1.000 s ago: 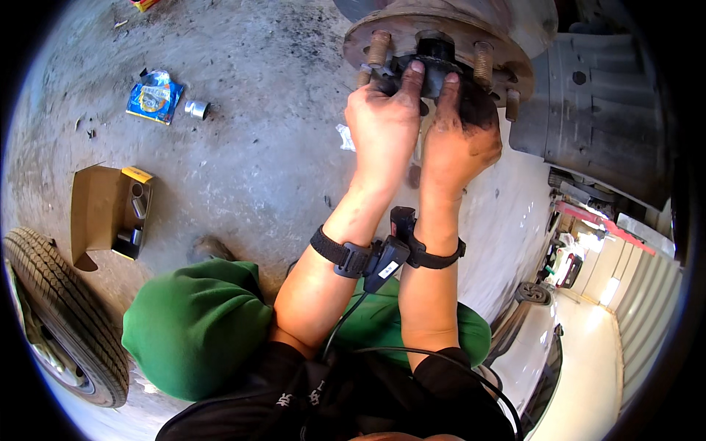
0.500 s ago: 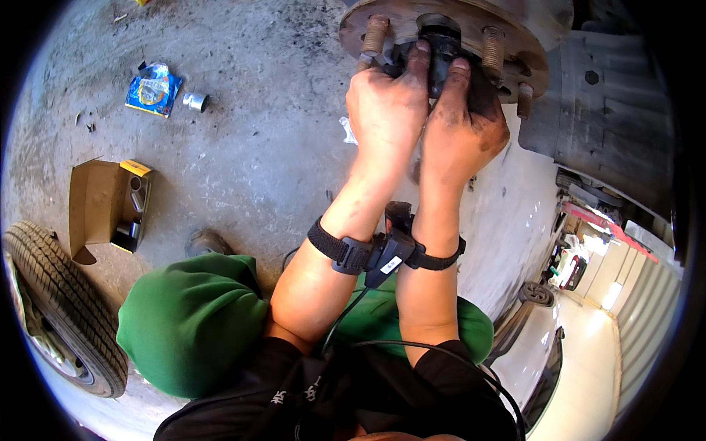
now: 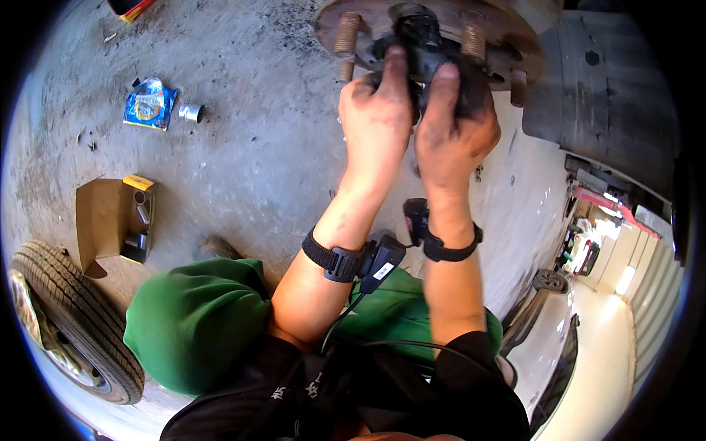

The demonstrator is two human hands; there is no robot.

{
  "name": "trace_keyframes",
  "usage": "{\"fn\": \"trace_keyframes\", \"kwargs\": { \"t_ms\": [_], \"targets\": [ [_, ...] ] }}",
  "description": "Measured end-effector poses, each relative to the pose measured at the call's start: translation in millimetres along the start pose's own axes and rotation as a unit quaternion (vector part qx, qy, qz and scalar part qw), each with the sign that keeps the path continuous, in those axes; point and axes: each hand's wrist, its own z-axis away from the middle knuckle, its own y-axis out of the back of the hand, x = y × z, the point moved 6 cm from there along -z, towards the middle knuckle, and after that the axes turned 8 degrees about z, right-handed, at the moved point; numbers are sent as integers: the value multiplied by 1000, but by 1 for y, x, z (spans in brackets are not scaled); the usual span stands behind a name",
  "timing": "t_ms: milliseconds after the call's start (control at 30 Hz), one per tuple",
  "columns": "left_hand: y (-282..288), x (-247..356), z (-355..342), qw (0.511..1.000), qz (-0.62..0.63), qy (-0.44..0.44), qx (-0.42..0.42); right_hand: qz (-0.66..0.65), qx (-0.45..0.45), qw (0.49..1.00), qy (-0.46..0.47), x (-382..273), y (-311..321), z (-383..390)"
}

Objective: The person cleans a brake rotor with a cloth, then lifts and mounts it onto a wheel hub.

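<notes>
At the top, a rusty wheel hub carries threaded studs around a dark central spindle. My left hand is closed on a greasy black part around the spindle, its thumb pressed onto it. My right hand, blackened about the fingers, grips the same part from the right, thumb along its front. The fingertips behind the part are hidden. Both wrists wear black straps with small devices.
On the floor lie a blue packet, a metal cylinder, an open cardboard box with metal sockets and a red item. A wheel is at left. A dark metal panel and a car are at right.
The hub and my hands sit a little further left in the view, and the floor items have shifted slightly. My wrists are slightly further apart; both hands still grip the black part.
</notes>
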Motion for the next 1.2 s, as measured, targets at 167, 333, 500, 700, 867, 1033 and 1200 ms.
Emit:
{"fn": "trace_keyframes", "kwargs": {
  "t_ms": [167, 333, 500, 700, 867, 1033, 1200],
  "targets": [
    [6, -62, 22, 994, -16, 108, -28, 17, -16, 984, 178, 62, 23, 17],
    [33, -116, 18, 988, 81, 131, 14, 56, -97, 958, 263, 111, 32, 47],
    [69, -157, 19, 977, 21, 205, 58, 179, -283, 941, 51, 212, 25, 90],
    [70, -153, 19, 975, 6, 215, 60, 269, -466, 841, -55, 306, 2, 174],
    [74, -164, 23, 972, -39, 225, 56, 272, -538, 796, -54, 289, -16, 192],
    [67, -173, 27, 964, -63, 256, 21, 308, -541, 782, 30, 294, -27, 209],
    [57, -173, 31, 965, -61, 255, 20, 331, -529, 778, 67, 304, -35, 225]
  ]
}}
